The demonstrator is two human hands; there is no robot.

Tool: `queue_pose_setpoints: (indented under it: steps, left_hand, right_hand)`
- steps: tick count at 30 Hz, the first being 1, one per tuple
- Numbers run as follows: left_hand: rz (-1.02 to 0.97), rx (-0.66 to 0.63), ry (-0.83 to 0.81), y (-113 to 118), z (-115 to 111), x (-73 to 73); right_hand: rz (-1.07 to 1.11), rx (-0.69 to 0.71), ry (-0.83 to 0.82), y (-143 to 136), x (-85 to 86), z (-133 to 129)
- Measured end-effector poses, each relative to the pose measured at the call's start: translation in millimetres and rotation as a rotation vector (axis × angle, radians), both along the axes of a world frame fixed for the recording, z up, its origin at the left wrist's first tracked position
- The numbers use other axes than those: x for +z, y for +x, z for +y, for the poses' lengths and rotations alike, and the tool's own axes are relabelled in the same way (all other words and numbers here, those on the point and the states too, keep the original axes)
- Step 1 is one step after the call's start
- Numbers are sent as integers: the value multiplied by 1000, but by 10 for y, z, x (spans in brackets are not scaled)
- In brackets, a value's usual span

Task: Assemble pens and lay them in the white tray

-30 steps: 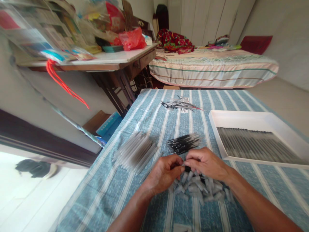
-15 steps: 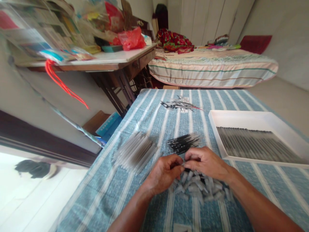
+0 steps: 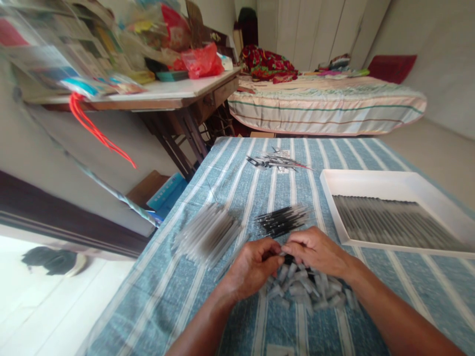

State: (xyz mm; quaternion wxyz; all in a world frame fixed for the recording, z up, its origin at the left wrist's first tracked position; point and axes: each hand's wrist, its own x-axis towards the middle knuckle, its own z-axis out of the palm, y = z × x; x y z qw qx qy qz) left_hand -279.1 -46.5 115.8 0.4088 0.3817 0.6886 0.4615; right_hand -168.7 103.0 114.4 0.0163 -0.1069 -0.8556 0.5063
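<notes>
What the fingertips pinch is hidden: the left hand [image 3: 252,267] and right hand [image 3: 315,251] meet, curled together over a small dark piece too blurred to name, above the heap of grey plastic caps [image 3: 308,289] on the striped cloth of the desk [image 3: 237,198]. Since a second ago the hands have barely shifted. At 12 o'clock lie thin black refills [image 3: 284,219]; at 10, clear tubes [image 3: 208,232]; at 2, a white tray [image 3: 389,180].
</notes>
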Motion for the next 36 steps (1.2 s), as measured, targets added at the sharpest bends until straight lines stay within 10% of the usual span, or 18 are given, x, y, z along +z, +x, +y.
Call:
queue_pose_setpoints:
  steps: [36]
  left_hand:
    - [605, -71, 183, -56, 20, -23]
  right_hand:
    - [-12, -32, -111, 19, -6, 103]
